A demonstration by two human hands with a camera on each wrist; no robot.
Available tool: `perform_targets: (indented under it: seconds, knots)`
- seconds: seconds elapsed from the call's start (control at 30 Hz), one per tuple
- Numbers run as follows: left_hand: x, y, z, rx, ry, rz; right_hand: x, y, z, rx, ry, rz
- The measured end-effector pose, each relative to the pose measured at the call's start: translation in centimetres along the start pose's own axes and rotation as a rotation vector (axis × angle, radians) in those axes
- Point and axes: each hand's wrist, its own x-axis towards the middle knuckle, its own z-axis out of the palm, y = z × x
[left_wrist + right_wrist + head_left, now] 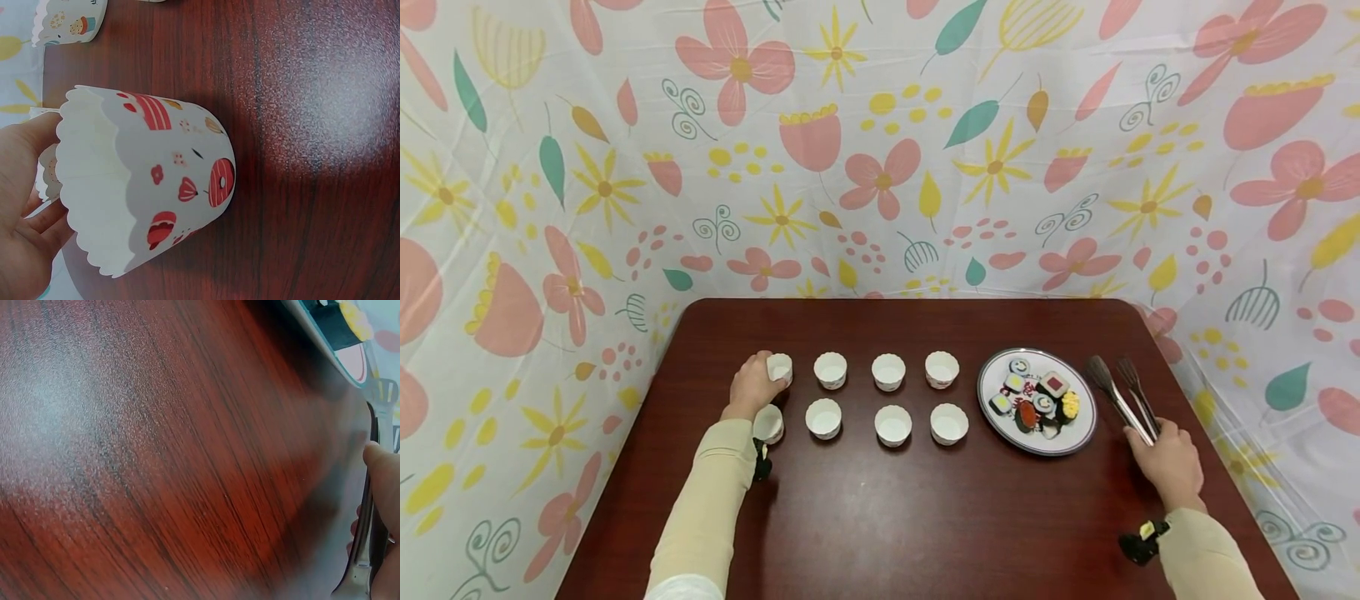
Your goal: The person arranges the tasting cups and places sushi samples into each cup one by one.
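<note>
Tongs (1101, 373) lay in the grip of the right hand (1168, 467), which we placed at three o'clock on the surface (910, 517), reading the head view as a dial with twelve at the far edge. Their two arms stood apart, tips toward eleven; whether those tips touched the surface, we could not tell. At ten o'clock the left hand (752, 387) had its fingers curled round the back-row end cup (781, 367), so the hands were well apart, each clamped on its own thing.

That cup stood just beyond the front-row end cup (768, 425) (in the left wrist view the nearer one, scalloped rim and all, hid most of it). We judged that a light pinch would serve best, since thin, papery walls would likely buckle under a firm squeeze, and that the wrist needed to clear the nearer rim so as not to nudge that cup out of line.

Between the hands, from two to three o'clock, the plate (1078, 433) carried the sushi pieces (1052, 383). With the tongs so near, we thought it wise to keep their tips off the plate's rim, and to spare the yellow-topped piece (1069, 405), at three o'clock on the plate, any accidental knock.
</note>
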Motion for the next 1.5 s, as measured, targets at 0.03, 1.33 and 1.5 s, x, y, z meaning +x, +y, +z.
perform_targets:
  seconds: [0.03, 1.33, 1.5]
  knots:
    - [0.0, 0.0, 0.0, -0.002, -0.001, -0.001, -0.1, 0.0, 0.0, 0.002, 0.009, -0.006]
    - [-0.1, -0.1, 0.1, -0.02, -0.02, -0.009, -1.0, -6.1, -3.4, -0.097, 0.131, -0.436]
    - [-0.1, -0.1, 0.2, -0.026, -0.023, -0.012, -1.0, -7.3, -3.0, -0.108, 0.136, -0.442]
